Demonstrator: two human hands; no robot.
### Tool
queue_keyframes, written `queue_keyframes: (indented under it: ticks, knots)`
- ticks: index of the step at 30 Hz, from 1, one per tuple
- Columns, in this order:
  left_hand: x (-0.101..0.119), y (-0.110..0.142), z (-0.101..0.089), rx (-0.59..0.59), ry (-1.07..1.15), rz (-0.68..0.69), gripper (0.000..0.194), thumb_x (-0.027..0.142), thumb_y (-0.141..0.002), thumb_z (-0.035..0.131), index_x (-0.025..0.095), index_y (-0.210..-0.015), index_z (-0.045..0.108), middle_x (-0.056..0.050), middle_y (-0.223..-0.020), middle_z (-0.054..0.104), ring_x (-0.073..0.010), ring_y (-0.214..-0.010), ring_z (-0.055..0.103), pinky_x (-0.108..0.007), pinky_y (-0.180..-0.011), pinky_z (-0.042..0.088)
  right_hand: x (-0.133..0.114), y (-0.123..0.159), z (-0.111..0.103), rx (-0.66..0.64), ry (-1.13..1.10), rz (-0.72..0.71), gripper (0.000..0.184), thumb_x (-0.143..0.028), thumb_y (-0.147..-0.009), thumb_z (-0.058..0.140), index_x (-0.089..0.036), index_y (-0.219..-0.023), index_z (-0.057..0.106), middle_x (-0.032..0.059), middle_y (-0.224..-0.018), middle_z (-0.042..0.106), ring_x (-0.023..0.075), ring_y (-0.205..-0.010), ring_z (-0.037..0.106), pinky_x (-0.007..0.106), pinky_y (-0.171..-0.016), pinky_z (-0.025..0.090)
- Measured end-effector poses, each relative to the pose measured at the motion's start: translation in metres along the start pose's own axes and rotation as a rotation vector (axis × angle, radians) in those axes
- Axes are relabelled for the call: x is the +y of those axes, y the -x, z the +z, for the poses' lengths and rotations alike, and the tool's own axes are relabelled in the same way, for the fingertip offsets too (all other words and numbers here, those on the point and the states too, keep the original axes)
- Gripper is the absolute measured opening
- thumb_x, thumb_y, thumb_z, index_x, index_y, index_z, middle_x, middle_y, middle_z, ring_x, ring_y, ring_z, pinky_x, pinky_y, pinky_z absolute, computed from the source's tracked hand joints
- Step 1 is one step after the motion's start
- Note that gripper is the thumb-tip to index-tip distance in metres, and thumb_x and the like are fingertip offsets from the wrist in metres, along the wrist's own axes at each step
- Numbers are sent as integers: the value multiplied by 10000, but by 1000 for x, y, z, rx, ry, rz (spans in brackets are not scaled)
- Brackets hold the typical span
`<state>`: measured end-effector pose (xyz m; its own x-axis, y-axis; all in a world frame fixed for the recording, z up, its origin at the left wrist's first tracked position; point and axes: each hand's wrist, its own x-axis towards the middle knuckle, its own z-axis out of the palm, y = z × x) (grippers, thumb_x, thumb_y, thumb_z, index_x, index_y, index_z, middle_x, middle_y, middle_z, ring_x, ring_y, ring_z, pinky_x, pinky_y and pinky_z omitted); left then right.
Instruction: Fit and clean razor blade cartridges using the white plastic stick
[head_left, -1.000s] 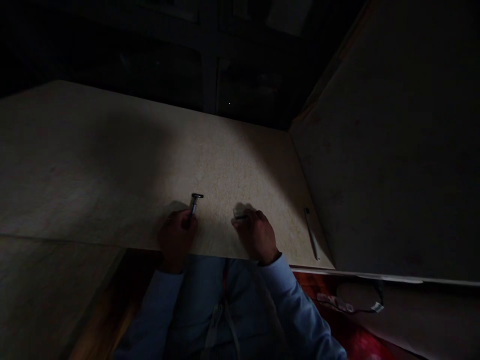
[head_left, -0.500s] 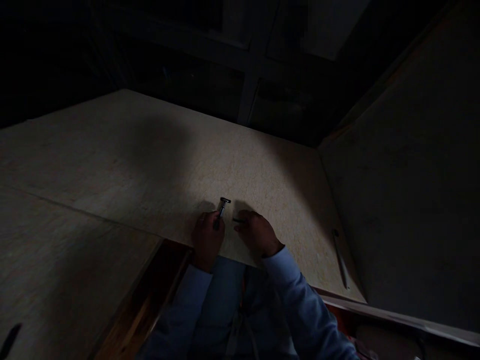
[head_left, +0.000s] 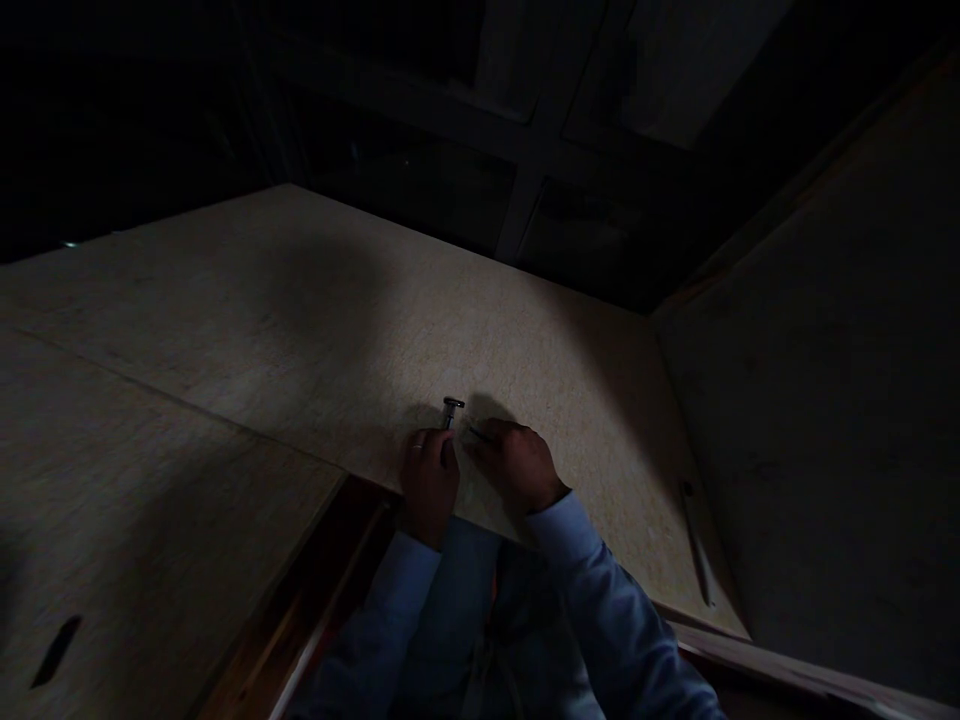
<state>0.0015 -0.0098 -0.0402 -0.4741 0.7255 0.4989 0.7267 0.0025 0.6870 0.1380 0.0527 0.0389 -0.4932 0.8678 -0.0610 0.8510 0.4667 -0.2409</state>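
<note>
My left hand is closed around the handle of a small T-shaped razor. Its shiny head points away from me, and the fingers cover the lower handle. Just to the right, my right hand pinches a thin dark stick-like piece, whose tip points left toward the razor. The grip hides the rest of that piece, so its kind does not show. Both hands are close together above the front edge of the pale tabletop, a small gap between them.
A long thin tool lies near the right edge, beside an upright panel. At the lower left is a dark oblong item on the table. An open wooden drawer or gap shows below the edge. The light is dim.
The view has shifted slightly, moving the scene to the right. My left hand now covers more of the razor's handle, and the razor stands more upright in view. Both grips persist.
</note>
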Motion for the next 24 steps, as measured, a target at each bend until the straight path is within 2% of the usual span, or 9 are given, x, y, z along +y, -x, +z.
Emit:
queue_keyframes:
  ticks: [6,9,16,21,24]
  knots:
    - [-2,-3,-2,-2,-35,-17,155,207,-955,542,191,-963,697,-96,-956,676,-259,-960,584,-390,-868,461,-7,-14,-18,-25,20,12,376,-441,-1022,649,-195,-1305,645,81,-1125,712,241,-1013,686,264,-741,464]
    - [-2,-4,-2,-5,-42,-39,187,172,-938,517,187,-985,697,-106,-977,677,-272,-975,586,-414,-896,458,-11,-18,-21,-61,47,11,299,-389,-1023,648,-208,-1261,669,80,-1113,714,239,-1012,686,258,-740,465]
    - [-1,-3,-3,-9,-20,-62,230,131,-930,489,184,-1021,694,-115,-1003,671,-272,-985,593,-409,-882,469,-17,-19,-5,-154,33,-10,226,-425,-1031,627,-233,-1119,707,68,-1030,721,235,-969,691,261,-749,466]
    - [-3,-3,-1,16,-3,-54,242,115,-930,488,180,-1028,699,-110,-1011,669,-270,-1003,584,-403,-901,466,-20,-19,4,-136,-23,-30,218,-407,-1025,650,-229,-1148,684,56,-1052,722,244,-1003,692,266,-751,476]
    - [-5,-3,-1,30,14,-48,253,89,-924,478,179,-1014,696,-107,-993,671,-265,-1006,579,-398,-907,462,-22,-19,6,-138,-50,-21,276,-407,-1012,670,-225,-1219,679,67,-1068,721,258,-1019,690,281,-780,498]
